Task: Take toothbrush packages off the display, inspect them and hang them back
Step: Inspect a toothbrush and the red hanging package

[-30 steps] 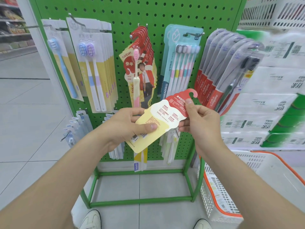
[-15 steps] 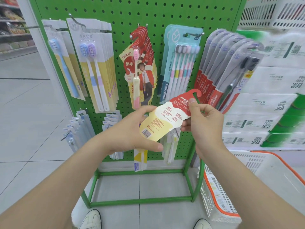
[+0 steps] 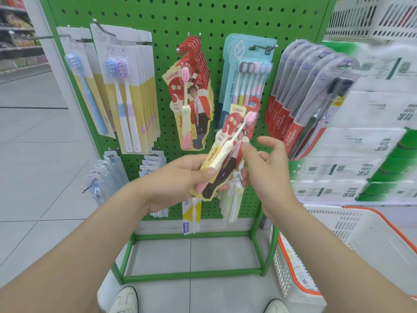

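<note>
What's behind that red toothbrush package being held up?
Green pegboard, the bottom of the teal multi-brush pack, and pale toothbrush packs lower down. The package hides their tops and part of the left hand.

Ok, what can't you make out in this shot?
All head view.
Toothbrush package: small print too small to read; its back faces away.
Bottom-row packets: partly behind the package and right hand.
Paper packs: blurred labels.
Shoes: cut off by the bottom edge.
</note>
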